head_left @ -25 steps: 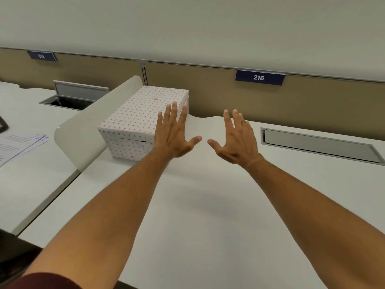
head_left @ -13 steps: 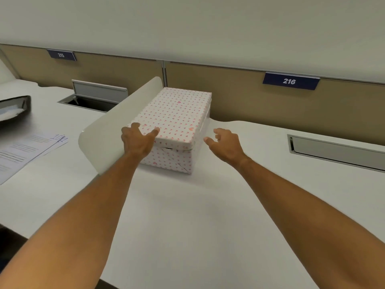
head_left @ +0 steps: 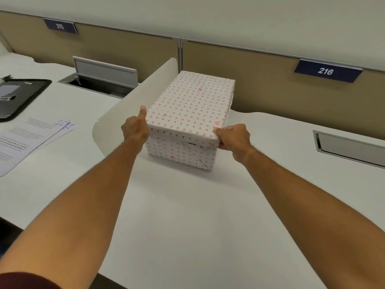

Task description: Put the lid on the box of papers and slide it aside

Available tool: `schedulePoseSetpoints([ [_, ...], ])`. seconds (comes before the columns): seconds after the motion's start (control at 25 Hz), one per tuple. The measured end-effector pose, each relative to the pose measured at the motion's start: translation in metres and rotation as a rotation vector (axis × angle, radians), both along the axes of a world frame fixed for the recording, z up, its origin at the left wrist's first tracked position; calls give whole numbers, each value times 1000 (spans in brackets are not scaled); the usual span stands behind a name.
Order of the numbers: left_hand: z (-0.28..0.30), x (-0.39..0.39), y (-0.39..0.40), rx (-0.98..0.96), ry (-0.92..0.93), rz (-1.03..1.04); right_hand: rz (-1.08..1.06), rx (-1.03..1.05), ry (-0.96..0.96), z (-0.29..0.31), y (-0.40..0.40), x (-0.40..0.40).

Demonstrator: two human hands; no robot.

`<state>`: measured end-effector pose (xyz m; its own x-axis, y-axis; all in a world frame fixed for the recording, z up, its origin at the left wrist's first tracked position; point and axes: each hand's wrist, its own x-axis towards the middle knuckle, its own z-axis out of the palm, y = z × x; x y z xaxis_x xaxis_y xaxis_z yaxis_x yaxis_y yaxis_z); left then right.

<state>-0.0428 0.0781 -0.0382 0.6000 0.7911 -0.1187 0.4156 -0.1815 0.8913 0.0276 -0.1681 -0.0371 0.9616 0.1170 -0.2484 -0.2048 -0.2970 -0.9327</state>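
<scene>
A white box (head_left: 177,152) printed with small pink hearts stands on the white desk (head_left: 187,215), against a curved white divider. Its matching lid (head_left: 191,105) sits on top and hides whatever is inside. My left hand (head_left: 135,128) grips the lid's near left corner, thumb pointing up along the edge. My right hand (head_left: 234,136) pinches the lid's near right corner, where the rim looks slightly raised above the box.
The curved divider (head_left: 129,109) stands just left of the box. Beyond it lie printed papers (head_left: 27,138), a black tray (head_left: 18,94) and an open cable hatch (head_left: 100,80). A closed hatch (head_left: 350,147) is at the right. Tan partition panels (head_left: 270,84) rise behind the box.
Both hands went from spread open in the air to the lid's near corners and closed on them. The view has moved closer to the box.
</scene>
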Motion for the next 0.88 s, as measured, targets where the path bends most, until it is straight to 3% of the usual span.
schedulePoseSetpoints([
  [0.44, 13, 0, 16, -60, -8, -47, -9, 27, 9, 0, 16, -10],
  [0.56, 12, 0, 14, -2, 34, -58, 13, 15, -21, -2, 15, -10],
  [0.64, 10, 1, 9, 149, 87, -105, 43, -77, -114, -1, 13, -14],
  [0.8, 9, 2, -19, 660, 131, -284, 136, -454, -470, -4, -4, -25],
  [0.88, 5, 3, -43, 834, 120, -403, 200, -673, -552, -7, -17, -30],
])
